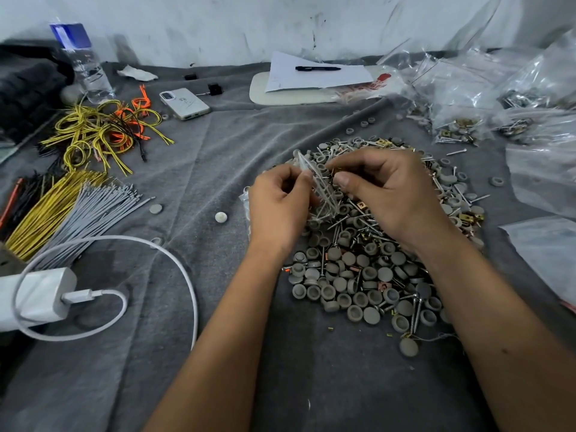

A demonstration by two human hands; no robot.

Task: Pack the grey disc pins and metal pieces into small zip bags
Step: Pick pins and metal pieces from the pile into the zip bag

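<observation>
A big heap of grey disc pins, screws and small brass pieces [367, 275] lies on the grey cloth in front of me. Above its far part, both hands work at a small clear zip bag [321, 188]. My left hand [277, 207] pinches the bag's edge between thumb and fingers. My right hand [383, 194] has its fingers curled at the bag's mouth, pinching a small metal piece that shows only as a yellowish glint. Screws show through the bag's lower part.
Filled and empty zip bags [461, 98] pile up at the right. Yellow, orange and grey wires and ties [93, 169] lie at the left, with a white charger and cable [43, 294], a phone [184, 104] and a water bottle [84, 63]. Paper with a pen [314, 73] sits behind.
</observation>
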